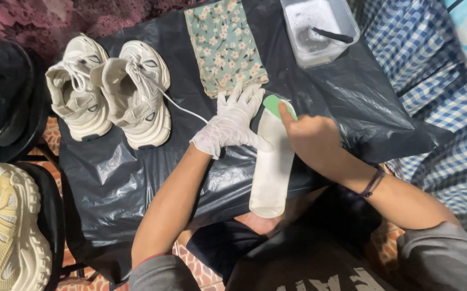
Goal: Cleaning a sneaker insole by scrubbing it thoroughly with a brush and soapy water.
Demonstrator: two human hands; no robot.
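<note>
On a black plastic sheet (136, 178) spread over the work surface, a long white insole (271, 172) lies lengthwise, its near end reaching past the sheet's edge toward the person's lap. The left hand (232, 121), in a thin white glove, rests flat with fingers spread beside the insole's far end, its thumb touching the insole's edge and holding it down rather than gripping it. The right hand (311, 134) is bare and curled closed around a green sponge (276, 105), which presses on the insole's far tip; only part of the sponge shows, so it may be a pad or cloth instead. Just beyond the hands lies a folded floral cloth (225, 46), green with small white blossoms. A clear tub (346, 24) with whitish contents and a dark stick in it sits at the sheet's far right corner. A pair of off-white sneakers (109, 91) stands at the left, one lace trailing toward the glove. Another pale shoe (7, 231) sits near left.
</note>
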